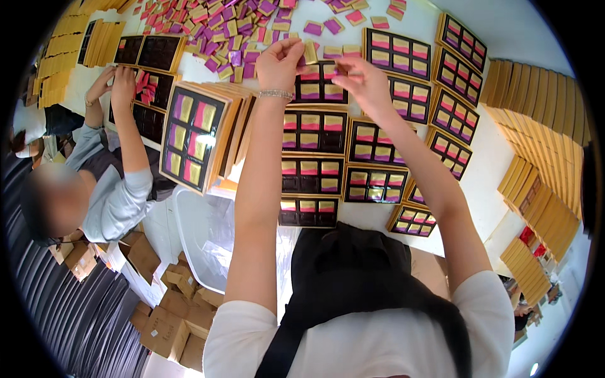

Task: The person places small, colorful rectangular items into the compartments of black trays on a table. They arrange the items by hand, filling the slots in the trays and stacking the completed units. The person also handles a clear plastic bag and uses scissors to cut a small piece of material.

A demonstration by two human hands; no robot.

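Note:
My left hand (pixel 279 65), a beaded bracelet at its wrist, is closed in a pinch on a gold wrapped square (pixel 310 53). Opposite it, my right hand (pixel 365 85) pinches a small purple wrapped square (pixel 338 71), partly hidden by the fingers. Both hands are over a black six-compartment box (pixel 320 94) with pink-and-gold and purple-and-gold squares in it. Toward me stands a column of similar boxes; one box (pixel 313 130) has a bare dark compartment at its lower right. More filled boxes (pixel 397 53) stand to the right.
A loose heap of wrapped squares (pixel 233 31) spreads over the far table. At left, a leaning stack of filled boxes (pixel 192 138) stands beside my left forearm. Another person (pixel 120 183) works at boxes there. A clear plastic tub (pixel 195 220) and cardboard cartons (pixel 165 331) sit below.

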